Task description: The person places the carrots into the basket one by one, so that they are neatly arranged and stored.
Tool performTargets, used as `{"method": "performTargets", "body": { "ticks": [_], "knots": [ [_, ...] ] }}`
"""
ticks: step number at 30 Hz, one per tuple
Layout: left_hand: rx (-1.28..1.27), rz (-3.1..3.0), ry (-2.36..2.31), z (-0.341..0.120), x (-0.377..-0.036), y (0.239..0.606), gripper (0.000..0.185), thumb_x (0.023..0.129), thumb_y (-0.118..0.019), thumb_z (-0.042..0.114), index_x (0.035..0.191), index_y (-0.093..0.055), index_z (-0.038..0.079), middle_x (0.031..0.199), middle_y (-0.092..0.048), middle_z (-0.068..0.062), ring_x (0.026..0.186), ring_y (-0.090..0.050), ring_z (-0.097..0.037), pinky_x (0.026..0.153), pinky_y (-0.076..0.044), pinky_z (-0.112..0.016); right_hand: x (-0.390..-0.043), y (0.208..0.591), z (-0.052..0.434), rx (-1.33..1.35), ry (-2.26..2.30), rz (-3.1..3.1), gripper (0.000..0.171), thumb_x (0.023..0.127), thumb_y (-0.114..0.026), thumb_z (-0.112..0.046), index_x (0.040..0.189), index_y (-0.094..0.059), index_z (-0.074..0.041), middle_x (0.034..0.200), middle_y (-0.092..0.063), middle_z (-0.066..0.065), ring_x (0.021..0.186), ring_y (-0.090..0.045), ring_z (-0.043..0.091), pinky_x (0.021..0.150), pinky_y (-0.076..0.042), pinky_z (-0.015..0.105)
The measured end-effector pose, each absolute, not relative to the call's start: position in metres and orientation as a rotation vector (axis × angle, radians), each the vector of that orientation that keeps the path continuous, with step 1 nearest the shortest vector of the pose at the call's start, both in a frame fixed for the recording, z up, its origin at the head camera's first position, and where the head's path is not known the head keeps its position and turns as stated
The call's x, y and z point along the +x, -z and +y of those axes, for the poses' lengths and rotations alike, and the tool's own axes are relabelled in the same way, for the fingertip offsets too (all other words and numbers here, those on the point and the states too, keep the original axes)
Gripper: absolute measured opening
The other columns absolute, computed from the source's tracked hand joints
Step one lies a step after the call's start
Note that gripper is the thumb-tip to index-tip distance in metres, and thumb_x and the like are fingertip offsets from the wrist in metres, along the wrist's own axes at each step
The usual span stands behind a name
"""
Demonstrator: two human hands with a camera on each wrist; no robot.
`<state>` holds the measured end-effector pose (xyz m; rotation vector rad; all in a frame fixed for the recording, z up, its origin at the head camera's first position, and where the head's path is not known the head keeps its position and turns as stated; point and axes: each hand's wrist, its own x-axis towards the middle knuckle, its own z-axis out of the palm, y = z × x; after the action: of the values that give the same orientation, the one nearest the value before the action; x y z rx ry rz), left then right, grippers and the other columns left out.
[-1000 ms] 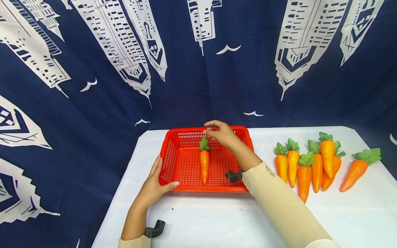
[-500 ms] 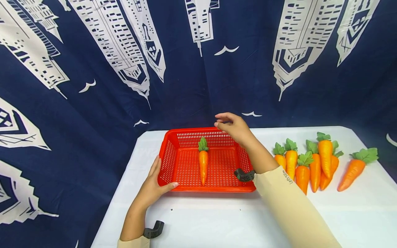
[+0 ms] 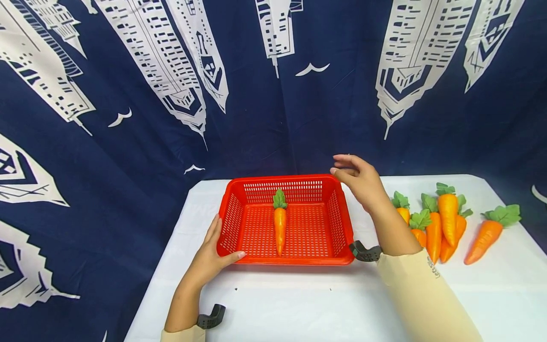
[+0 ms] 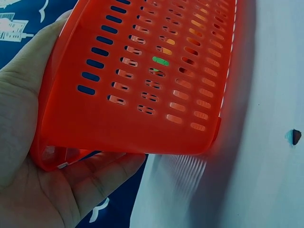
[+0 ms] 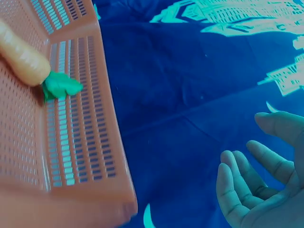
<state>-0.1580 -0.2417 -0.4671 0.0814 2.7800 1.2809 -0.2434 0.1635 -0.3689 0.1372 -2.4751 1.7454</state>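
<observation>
red perforated basket (image 3: 333,223), orange carrot (image 3: 280,230) with green leaves, white table (image 3: 299,304), navy backdrop (image 3: 128,95) printed with white skyscrapers.

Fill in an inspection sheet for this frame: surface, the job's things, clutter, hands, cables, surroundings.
Surface: white table, with a small dark speck near its front edge.
Job's things: red plastic basket holding one toy carrot, leaves toward the far wall; a group of toy carrots lies on the table right of the basket.
Clutter: nothing seen.
Hands: left hand rests against the basket's front left corner, fingers straight along the wall; right hand is raised between the basket and the group of carrots, fingers relaxed, holding nothing.
Cables: nothing seen; a dark wrist mount sits at each cuff.
Surroundings: navy backdrop cloth printed with white skyscrapers.
</observation>
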Motion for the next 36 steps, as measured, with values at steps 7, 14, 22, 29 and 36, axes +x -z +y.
{"method": "performTargets", "body": {
  "ticks": [7,14,22,29,36],
  "knots": [
    [0.091,2.786,-1.277,-0.241,-0.158,0.467,0.122,0.076,-0.087,0.046,0.164,-0.006,0.024,0.171,0.001,0.014,0.155,-0.023,-0.035,0.119,-0.029,-0.065,-0.228,0.385,0.186,-0.022,-1.653,-2.515,0.057,0.098,-0.063,-0.044,0.148,-0.051,-0.019,0.143,-0.059,0.011,0.131,-0.058,0.029,0.111,-0.046,0.054],
    [0.084,2.782,-1.274,-0.241,-0.158,0.466,0.121,0.077,-0.087,0.044,0.164,-0.006,0.023,0.171,0.001,0.014,0.156,-0.022,-0.034,0.118,-0.031,-0.065,-0.217,0.409,0.210,-0.156,-1.693,-2.552,0.071,0.097,-0.064,-0.047,0.156,-0.039,-0.018,0.155,-0.047,0.015,0.143,-0.045,0.037,0.112,-0.040,0.063],
    [0.081,2.772,-1.264,-0.242,-0.158,0.466,0.124,0.074,-0.085,0.054,0.164,-0.005,0.025,0.171,0.002,0.013,0.156,-0.022,-0.035,0.118,-0.030,-0.065,-0.204,0.434,0.227,-0.294,-1.724,-2.604,0.084,0.096,-0.062,-0.053,0.162,-0.024,-0.019,0.165,-0.029,0.018,0.152,-0.028,0.041,0.118,-0.032,0.063],
    [0.081,2.760,-1.287,-0.240,-0.157,0.465,0.125,0.074,-0.086,0.054,0.164,-0.005,0.025,0.170,0.001,0.013,0.155,-0.022,-0.034,0.118,-0.031,-0.064,-0.192,0.452,0.235,-0.421,-1.683,-2.682,0.088,0.096,-0.061,-0.054,0.164,-0.013,-0.026,0.167,-0.017,0.024,0.150,-0.023,0.053,0.116,-0.027,0.070],
    [0.080,2.763,-1.290,-0.240,-0.157,0.466,0.123,0.075,-0.086,0.051,0.164,-0.006,0.026,0.171,0.000,0.012,0.155,-0.023,-0.035,0.118,-0.031,-0.065,-0.182,0.469,0.240,-0.473,-1.693,-2.728,0.090,0.097,-0.058,-0.056,0.164,-0.007,-0.027,0.168,-0.012,0.025,0.151,-0.018,0.052,0.117,-0.022,0.071]
  ]
}}
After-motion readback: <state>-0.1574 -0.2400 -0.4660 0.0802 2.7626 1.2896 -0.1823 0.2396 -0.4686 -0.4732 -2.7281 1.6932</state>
